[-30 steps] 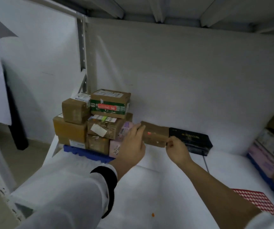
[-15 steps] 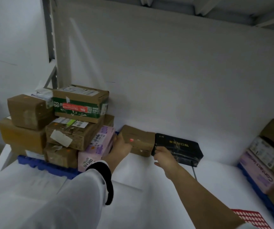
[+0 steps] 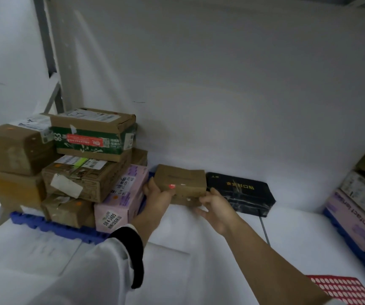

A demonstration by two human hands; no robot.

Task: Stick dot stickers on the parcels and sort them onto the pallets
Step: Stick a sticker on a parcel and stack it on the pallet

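White shelf (image 3: 298, 238): left hand (image 3: 158, 198) grips brown box (image 3: 180, 180) at its left end; right hand (image 3: 216, 208) holds right corner

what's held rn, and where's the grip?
The small brown parcel: left hand grips its left end; right hand at its lower right corner, grip unclear.

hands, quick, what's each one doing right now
Left hand: grips the left end of the brown parcel.
Right hand: holds its right end.
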